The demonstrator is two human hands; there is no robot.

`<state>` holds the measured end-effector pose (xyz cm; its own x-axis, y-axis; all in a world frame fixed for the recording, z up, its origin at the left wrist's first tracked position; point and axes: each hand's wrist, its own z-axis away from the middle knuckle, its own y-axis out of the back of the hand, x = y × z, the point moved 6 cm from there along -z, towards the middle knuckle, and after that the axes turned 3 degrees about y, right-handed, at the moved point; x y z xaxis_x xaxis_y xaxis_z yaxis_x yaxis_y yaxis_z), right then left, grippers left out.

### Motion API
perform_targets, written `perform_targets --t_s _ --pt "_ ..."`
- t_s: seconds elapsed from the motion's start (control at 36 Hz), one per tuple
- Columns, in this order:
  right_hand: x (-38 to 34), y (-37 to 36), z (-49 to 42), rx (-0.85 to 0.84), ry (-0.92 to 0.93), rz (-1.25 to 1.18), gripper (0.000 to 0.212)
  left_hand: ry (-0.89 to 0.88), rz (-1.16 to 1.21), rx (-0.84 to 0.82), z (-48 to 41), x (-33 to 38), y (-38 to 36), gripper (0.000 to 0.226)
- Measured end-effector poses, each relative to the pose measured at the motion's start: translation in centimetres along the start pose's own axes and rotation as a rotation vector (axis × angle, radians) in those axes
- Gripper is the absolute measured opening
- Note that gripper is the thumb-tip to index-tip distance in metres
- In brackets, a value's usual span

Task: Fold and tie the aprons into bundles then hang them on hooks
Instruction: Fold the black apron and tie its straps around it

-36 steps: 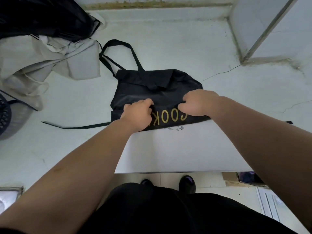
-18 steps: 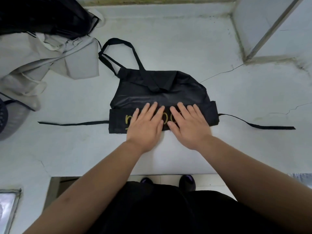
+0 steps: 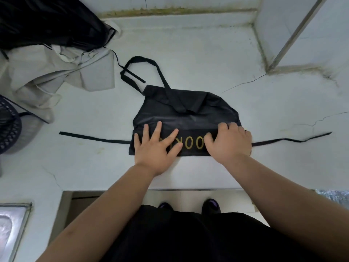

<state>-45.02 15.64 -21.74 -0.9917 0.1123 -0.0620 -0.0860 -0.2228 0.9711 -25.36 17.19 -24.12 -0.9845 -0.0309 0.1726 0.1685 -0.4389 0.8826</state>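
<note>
- Now the apron [image 3: 188, 110] lies flat on the bench [image 3: 188, 44], near its front edge. Its loop [image 3: 143, 61] points away, and its near hem is turned up into a fold [image 3: 192, 148] that shows gold letters.
- A second ago both hands were clenched on that hem, turning it over. Half a second ago they lay flat, side by side, at the middle of the fold.
- Since then they have slid apart: the left hand [image 3: 154, 148] is on the fold's left part and the right hand [image 3: 228, 142] on its right part, with letters bare between them.
- The left fingers [image 3: 157, 129] are straight and spread, pressing the cloth and holding nothing.
- The right fingers [image 3: 222, 127] are bent over the fold's far edge; whether they pinch cloth or only press cannot be told.
- The ties [image 3: 94, 138] trail out flat to either side, not yet used.
- By the look of it, the first fold is made and is being smoothed outward. More folds, the tying and the hanging remain.
- Grey cloth [image 3: 56, 76] is heaped at the far left, possibly more aprons.
</note>
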Motion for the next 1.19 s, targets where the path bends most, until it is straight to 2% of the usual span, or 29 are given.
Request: perform_targets --t_s 0.11,0.17,0.25,0.33,0.42,0.47,0.56,0.58,0.64,0.69,0.75,0.78,0.86,0.92,1.0,1.08,1.19 --pt "-2.3 1.8 -1.3 0.078 0.244 -0.065 0.052 0.102 0.220 0.063 0.7 1.0 1.2 0.035" --pt "-3.0 2.7 -2.3 0.071 0.286 -0.150 0.053 0.144 0.276 0.083 1.0 1.4 1.8 0.029" --pt "-3.7 3.6 -3.9 0.045 0.332 -0.183 0.055 0.179 0.247 0.097 1.1 1.3 2.3 0.031" --pt "-4.3 3.6 -5.1 -0.093 0.357 -0.194 0.057 0.179 0.171 0.151 0.5 1.0 2.9 0.037" --pt "-5.1 3.4 -6.0 -0.153 0.407 -0.147 0.049 0.198 0.229 0.170 -0.2 0.7 3.1 0.044" --pt "-5.5 3.4 -6.7 -0.134 0.427 -0.105 0.041 0.215 0.226 0.172 -0.4 0.5 3.1 0.037" --pt "-5.7 2.8 -8.1 -0.180 0.407 -0.119 0.045 0.227 0.239 0.199 -0.3 0.4 3.4 0.012" --pt "-5.7 2.5 -8.4 -0.199 0.401 -0.115 0.042 0.230 0.256 0.206 -0.4 0.3 3.4 0.013" --pt "-5.9 1.9 -9.2 -0.233 0.414 -0.094 0.027 0.248 0.283 0.181 -0.8 -0.1 3.3 0.038" --pt "-6.3 1.5 -9.8 -0.279 0.431 -0.141 0.031 0.249 0.281 0.146 -1.4 -0.4 3.4 0.056" --pt "-6.3 2.3 -10.7 -0.265 0.400 -0.245 0.030 0.233 0.275 0.092 -2.3 -0.7 3.7 0.060" --pt "-6.0 3.2 -11.3 -0.204 0.354 -0.319 0.025 0.225 0.278 0.049 -2.6 -0.7 3.7 0.059" --pt "-3.7 8.0 -13.2 0.150 0.118 -0.626 0.024 0.191 0.249 -0.093 -4.5 -1.0 4.3 0.051" --pt "-2.2 10.0 -14.0 0.282 0.008 -0.823 0.033 0.167 0.204 -0.148 -5.4 -0.9 4.9 0.039" --pt "-2.2 10.4 -15.4 0.218 0.019 -0.883 0.063 0.133 0.163 -0.115 -7.2 -0.4 6.4 0.028" --pt "-2.2 9.7 -15.8 0.169 0.028 -0.776 0.064 0.180 0.293 0.067 -9.1 -0.5 8.3 0.022" --pt "-1.8 8.2 -16.4 0.125 -0.021 -0.734 0.058 0.232 0.376 0.194 -11.4 -0.7 10.1 0.056"
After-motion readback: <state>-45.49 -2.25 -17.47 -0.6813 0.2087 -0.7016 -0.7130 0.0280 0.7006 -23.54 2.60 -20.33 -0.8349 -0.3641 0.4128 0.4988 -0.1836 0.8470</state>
